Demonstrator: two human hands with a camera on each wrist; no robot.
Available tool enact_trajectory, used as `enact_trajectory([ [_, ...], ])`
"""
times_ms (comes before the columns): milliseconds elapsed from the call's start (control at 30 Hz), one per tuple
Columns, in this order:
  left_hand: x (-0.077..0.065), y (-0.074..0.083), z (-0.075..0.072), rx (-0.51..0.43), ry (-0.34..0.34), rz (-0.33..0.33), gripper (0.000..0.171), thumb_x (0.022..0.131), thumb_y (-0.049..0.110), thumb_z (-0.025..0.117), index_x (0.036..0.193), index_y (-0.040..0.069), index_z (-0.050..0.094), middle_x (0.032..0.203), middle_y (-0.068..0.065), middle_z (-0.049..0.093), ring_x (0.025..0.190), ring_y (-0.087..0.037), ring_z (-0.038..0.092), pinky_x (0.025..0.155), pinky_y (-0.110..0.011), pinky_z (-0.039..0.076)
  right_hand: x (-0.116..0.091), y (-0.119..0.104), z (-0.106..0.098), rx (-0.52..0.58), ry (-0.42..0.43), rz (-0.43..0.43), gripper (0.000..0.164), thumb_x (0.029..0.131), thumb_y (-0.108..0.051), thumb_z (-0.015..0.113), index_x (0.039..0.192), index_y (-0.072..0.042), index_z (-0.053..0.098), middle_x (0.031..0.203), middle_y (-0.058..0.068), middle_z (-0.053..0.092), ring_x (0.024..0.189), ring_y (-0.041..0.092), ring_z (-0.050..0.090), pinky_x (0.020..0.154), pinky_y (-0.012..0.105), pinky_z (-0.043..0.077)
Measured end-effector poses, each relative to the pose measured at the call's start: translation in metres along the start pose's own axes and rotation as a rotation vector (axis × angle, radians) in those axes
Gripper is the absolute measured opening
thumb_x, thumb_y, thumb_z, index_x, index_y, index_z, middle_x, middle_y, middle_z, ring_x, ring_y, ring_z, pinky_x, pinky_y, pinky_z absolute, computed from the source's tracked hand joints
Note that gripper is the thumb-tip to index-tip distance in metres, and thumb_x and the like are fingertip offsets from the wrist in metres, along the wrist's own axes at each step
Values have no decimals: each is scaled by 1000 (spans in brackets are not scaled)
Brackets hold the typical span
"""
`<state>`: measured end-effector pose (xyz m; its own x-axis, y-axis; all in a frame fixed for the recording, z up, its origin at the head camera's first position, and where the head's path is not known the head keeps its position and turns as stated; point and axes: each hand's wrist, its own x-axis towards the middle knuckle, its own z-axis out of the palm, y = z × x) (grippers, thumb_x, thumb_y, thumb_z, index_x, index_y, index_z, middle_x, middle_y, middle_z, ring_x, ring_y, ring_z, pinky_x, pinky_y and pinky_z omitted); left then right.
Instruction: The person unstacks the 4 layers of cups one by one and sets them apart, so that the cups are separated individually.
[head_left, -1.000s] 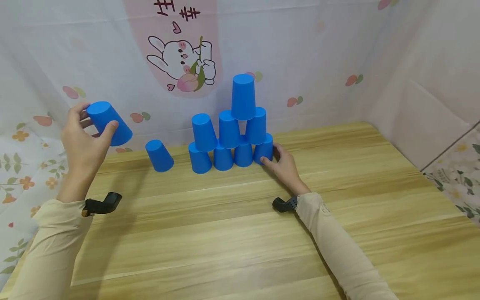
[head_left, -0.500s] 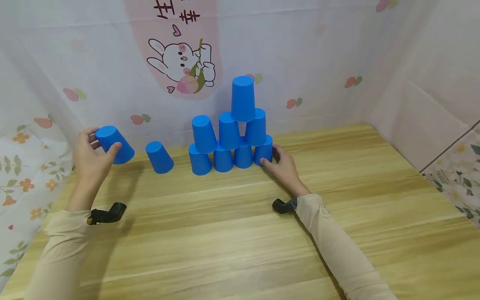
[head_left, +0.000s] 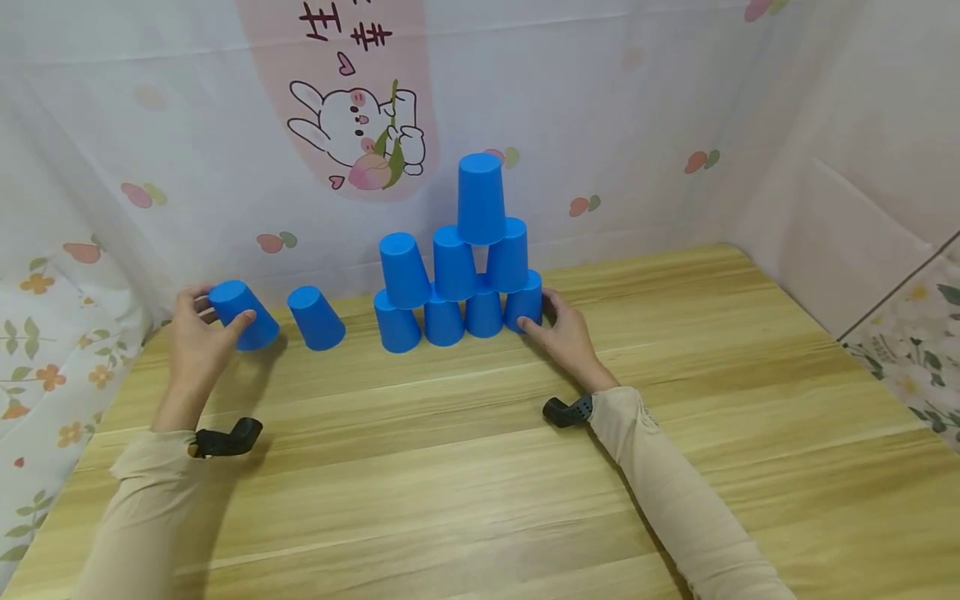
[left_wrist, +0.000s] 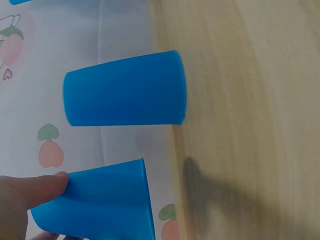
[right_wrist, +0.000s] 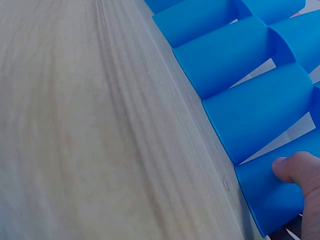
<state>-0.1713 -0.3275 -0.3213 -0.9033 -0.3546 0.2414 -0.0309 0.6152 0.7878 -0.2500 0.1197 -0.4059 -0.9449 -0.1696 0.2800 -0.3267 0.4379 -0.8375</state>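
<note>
My left hand (head_left: 201, 342) grips an upside-down blue cup (head_left: 247, 317) between thumb and fingers, close over the table at the far left. In the left wrist view the thumb presses the side of this held cup (left_wrist: 100, 202), and a shadow falls on the wood beside its rim. Just right of it stands a single upturned blue cup (head_left: 317, 318). My right hand (head_left: 564, 335) holds the rightmost bottom cup (head_left: 523, 304) of a stacked pyramid, thumb on its near side. Above that row sit three middle cups (head_left: 453, 265), with one top cup (head_left: 482, 200) over the right pair.
The wooden table (head_left: 420, 467) runs back to a white cloth backdrop (head_left: 637, 108) printed with a rabbit and fruit. A black wrist camera mount (head_left: 228, 437) sits on the left sleeve, another mount (head_left: 567, 412) on the right.
My left hand has come down and slightly right with its cup, from well above the table to close over it, nearer the lone cup. The right hand stays on its cup.
</note>
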Motion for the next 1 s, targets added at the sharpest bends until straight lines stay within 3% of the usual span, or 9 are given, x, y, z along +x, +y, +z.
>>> enact_trajectory([
  [267,-3,-5,8,-1,-20,70,63,90,14,60,135,-9,24,135,-34,33,122,-51,36,96,-63,31,-1,-1,0,7,-4,8,60,86,-20,66,134,5,40,134,23,45,123,33,45,102,41,36],
  [1000,-5,-11,17,26,-123,88,60,91,13,58,131,-12,21,128,-41,34,116,-57,37,92,-66,33,-1,-1,1,18,-5,7,59,86,-19,66,134,5,40,134,23,45,124,34,44,102,42,36],
])
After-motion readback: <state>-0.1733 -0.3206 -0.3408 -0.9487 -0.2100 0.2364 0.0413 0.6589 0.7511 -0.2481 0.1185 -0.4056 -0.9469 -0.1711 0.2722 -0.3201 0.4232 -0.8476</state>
